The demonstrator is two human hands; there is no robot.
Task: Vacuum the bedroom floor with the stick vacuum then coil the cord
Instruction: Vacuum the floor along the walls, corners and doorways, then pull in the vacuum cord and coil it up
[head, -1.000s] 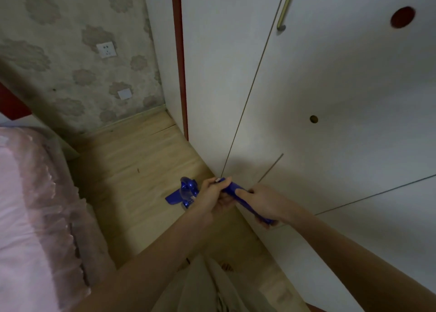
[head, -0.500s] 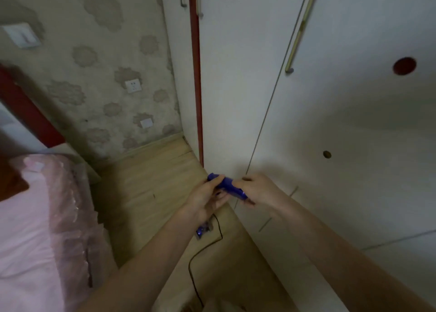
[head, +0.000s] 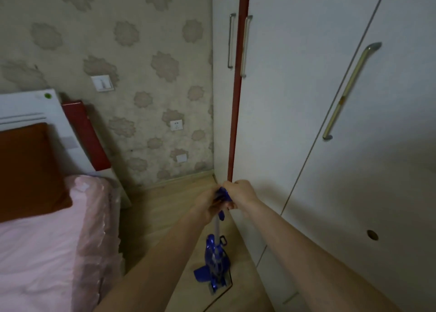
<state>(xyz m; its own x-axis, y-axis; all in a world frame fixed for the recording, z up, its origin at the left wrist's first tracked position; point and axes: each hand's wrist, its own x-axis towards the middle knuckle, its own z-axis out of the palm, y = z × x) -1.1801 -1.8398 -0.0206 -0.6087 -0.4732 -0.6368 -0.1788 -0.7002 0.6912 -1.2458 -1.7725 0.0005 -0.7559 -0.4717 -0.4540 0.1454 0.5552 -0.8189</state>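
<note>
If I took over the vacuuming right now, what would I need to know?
Left hand and right hand both grip the blue handle of the stick vacuum.
The vacuum stands upright on the wood floor, between the bed and the wardrobe.
Its black cord trails loose on the floor.
How much floor is done cannot be told.
Left: coil the cord.

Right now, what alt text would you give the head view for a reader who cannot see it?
Both hands, left and right, grip the handle of a blue stick vacuum standing upright on the wood floor. A pink-covered bed lies to the left, white wardrobe doors to the right, and a black cord trails from the vacuum's base.
</note>
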